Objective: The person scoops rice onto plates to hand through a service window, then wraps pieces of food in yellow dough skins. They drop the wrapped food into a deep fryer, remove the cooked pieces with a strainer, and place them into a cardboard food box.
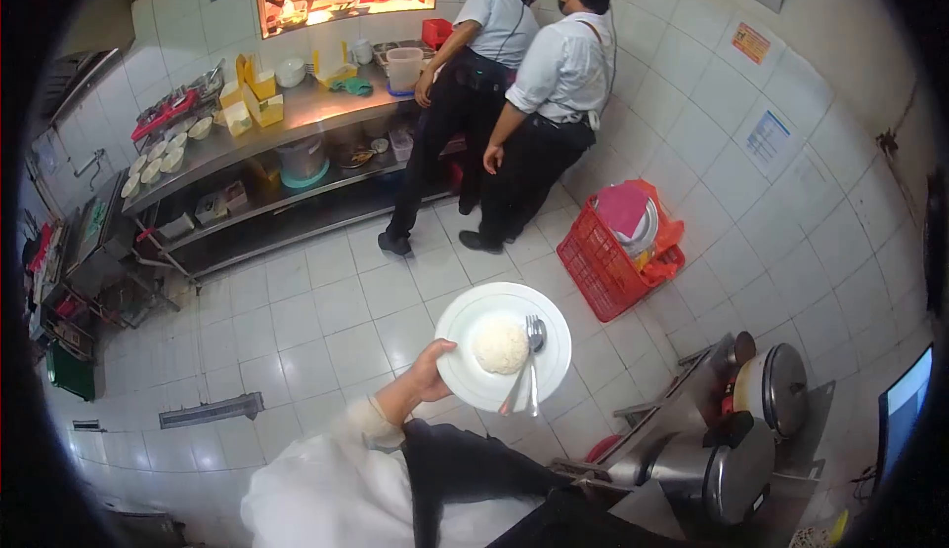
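A white plate [462, 329] is held out over the tiled floor by my left hand [428, 371], which grips its left rim with the thumb on top. On the plate sits a rounded mound of white rice [501, 346]. A fork [535, 336] and a spoon [537, 348] lie side by side just right of the rice, their handles pointing toward me. My right hand does not show.
Two people in white shirts [494, 29] [570, 69] stand by a steel counter [326, 113] with bowls and yellow boxes. A red crate [603, 269] sits by the right wall. Large metal pots [682, 469] [756, 390] stand at lower right, near a screen [905, 415].
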### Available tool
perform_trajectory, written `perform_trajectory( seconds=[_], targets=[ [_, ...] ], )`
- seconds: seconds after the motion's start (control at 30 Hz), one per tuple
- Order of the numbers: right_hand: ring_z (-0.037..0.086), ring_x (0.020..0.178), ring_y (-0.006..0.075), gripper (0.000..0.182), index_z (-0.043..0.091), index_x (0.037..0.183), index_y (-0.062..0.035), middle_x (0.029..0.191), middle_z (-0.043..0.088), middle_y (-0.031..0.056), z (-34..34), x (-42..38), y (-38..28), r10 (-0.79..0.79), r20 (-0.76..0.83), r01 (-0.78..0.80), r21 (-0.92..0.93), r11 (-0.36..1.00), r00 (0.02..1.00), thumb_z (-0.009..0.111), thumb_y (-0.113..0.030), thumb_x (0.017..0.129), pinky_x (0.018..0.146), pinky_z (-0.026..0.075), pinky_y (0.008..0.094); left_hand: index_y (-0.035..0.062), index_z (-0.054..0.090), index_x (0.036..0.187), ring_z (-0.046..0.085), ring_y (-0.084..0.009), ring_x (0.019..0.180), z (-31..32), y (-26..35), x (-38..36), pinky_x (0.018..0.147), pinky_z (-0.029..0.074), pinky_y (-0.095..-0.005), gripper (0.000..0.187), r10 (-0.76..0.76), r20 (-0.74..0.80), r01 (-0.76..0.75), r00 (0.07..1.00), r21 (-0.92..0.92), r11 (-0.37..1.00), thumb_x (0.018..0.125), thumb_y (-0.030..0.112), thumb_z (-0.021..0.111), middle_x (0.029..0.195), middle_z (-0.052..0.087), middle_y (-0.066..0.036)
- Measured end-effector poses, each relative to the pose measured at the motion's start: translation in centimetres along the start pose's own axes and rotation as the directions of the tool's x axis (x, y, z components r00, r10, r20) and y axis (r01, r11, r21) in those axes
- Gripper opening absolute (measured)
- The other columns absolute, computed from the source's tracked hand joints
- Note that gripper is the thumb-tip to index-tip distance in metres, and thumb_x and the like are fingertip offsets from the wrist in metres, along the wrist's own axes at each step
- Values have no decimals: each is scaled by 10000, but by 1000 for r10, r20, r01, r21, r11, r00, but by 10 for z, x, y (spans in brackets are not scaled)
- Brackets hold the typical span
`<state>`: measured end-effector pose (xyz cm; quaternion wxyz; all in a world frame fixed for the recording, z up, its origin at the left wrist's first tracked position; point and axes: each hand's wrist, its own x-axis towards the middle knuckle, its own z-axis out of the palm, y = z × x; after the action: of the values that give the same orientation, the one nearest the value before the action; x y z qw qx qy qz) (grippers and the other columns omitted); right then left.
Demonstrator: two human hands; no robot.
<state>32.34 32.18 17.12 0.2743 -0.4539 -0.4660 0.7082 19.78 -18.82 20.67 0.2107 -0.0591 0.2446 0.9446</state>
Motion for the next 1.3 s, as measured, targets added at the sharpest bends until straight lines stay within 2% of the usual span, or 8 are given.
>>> perform_trajectory(
  seconds=[0.27,0.47,0.7,0.93,1.0,1.07,1.17,1.3],
  targets=[
    [609,679,191,239,545,1035,14,876,621,116,59,-66,30,-7,-10,8,8,1000,1000,549,-136,849,470,468,248,11,298,1330,452,-342,1178,-81,140,-55,1005,363,-450,661,201,-155,-192,967,72,979,784,333,487,1303,430,-180],
    [615,694,187,243,549,1043,16,891,628,116,86,-111,57,12,-5,-12,36,999,1000,551,-127,846,477,469,237,3,314,1320,456,-341,1173,-129,204,-94,992,373,-449,636,398,-175,-395,901,49,917,795,330,460,1296,435,-184],
    [622,712,181,249,553,1052,18,909,635,116,120,-131,71,20,101,-27,75,997,995,554,-118,843,486,471,224,6,297,1336,441,-337,1187,-155,255,-134,998,363,-446,650,493,-284,-479,822,121,869,794,332,446,1310,425,-175],
    [618,684,163,325,490,1126,31,937,618,126,275,-177,72,58,312,-89,83,993,948,568,-76,829,500,473,144,11,298,1341,434,-339,1193,-177,286,-149,999,359,-454,646,589,-344,-606,732,67,793,790,320,435,1319,416,-178],
    [612,648,160,316,502,1095,41,934,611,125,329,-218,48,112,611,-98,-57,994,784,589,-54,806,499,496,161,12,300,1340,434,-339,1193,-188,291,-155,996,361,-456,646,627,-358,-646,691,82,759,789,321,436,1319,416,-178],
    [592,594,137,300,508,1081,32,896,608,117,399,-277,33,116,583,-83,-84,993,804,582,-41,799,461,487,160,21,279,1350,419,-355,1200,-204,297,-157,1005,349,-480,676,669,-408,-690,621,120,714,790,358,453,1331,395,-191],
    [552,514,92,339,502,1117,19,911,604,90,470,-290,39,288,754,-127,-266,956,590,560,-6,784,335,398,133,15,314,1334,422,-335,1202,-187,309,-161,1002,350,-458,632,678,-454,-738,578,65,672,792,316,439,1323,412,-173],
    [466,467,43,350,499,1127,-4,883,590,54,572,-356,48,399,828,-34,-421,907,394,515,26,779,322,347,137,15,327,1326,434,-332,1188,-216,310,-171,995,352,-461,630,728,-513,-819,456,78,568,791,330,435,1307,427,-171]
  ],
)
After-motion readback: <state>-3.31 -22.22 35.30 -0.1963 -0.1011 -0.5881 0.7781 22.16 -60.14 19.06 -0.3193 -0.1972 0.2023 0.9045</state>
